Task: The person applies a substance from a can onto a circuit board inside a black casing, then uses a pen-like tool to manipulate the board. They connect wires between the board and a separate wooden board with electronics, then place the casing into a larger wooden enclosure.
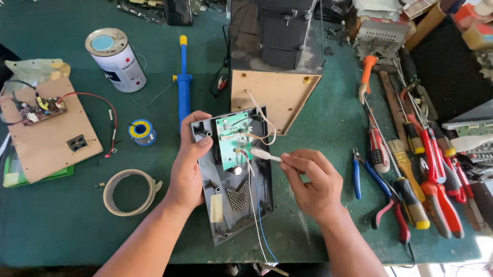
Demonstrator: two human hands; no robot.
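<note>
While the left hand [188, 163] clasps the black panel's [233, 197] 9 o'clock edge, the right hand [311, 181] pinches a white tool [265, 154] pointing toward 9 o'clock at the green circuit board [231, 137].

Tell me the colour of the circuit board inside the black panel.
Green, seen best in the head view: the circuit board sits in the black panel.

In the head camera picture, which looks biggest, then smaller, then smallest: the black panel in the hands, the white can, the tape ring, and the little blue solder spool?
1. Black panel
2. White can and tape ring: they look about alike, so no ranking.
3. Solder spool
</note>
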